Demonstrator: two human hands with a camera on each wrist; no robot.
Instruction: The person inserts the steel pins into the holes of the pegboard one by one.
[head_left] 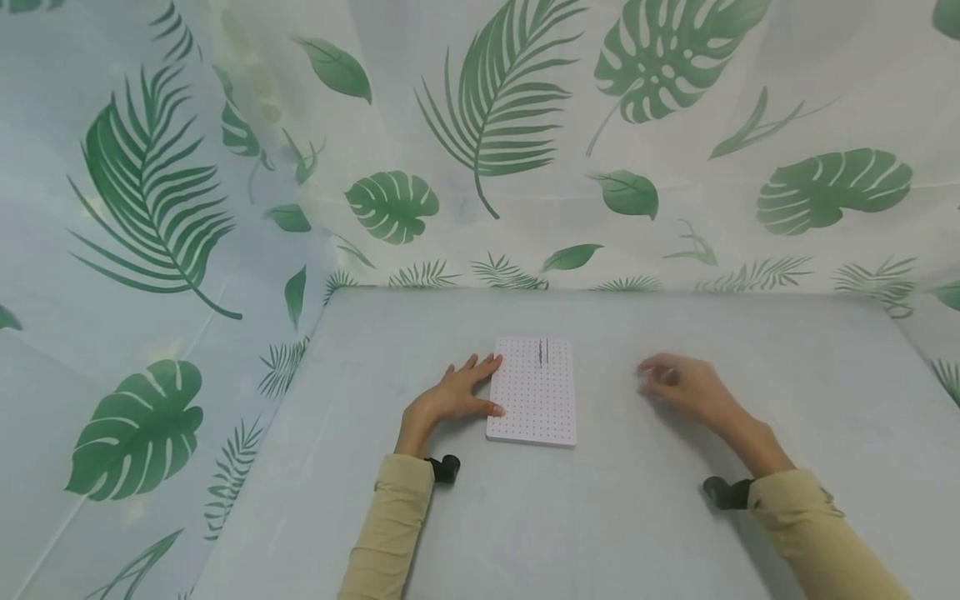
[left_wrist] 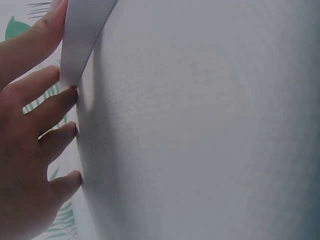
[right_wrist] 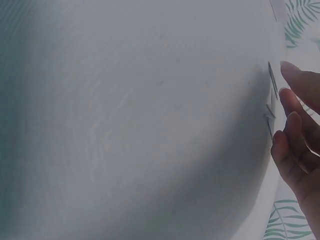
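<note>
A white rectangular board (head_left: pixel 531 400) with a grid of small dots lies on the table, with thin dark sticks (head_left: pixel 543 352) near its top edge. My left hand (head_left: pixel 457 396) rests at the board's left side, its fingers spread and its thumb and index finger touching the board. In the left wrist view the board's side (left_wrist: pixel 85 40) shows by the thumb. My right hand (head_left: pixel 690 390) is low over the table to the right, fingers bent and slightly blurred. Several thin dark sticks (right_wrist: pixel 273 82) show just beyond its separated fingertips in the right wrist view.
The grey-white table (head_left: pixel 480 533) runs back to a curtain (head_left: pixel 525 200) printed with green leaves, which also hangs along the left side. Dark wrist devices (head_left: pixel 726 493) sit at both cuffs.
</note>
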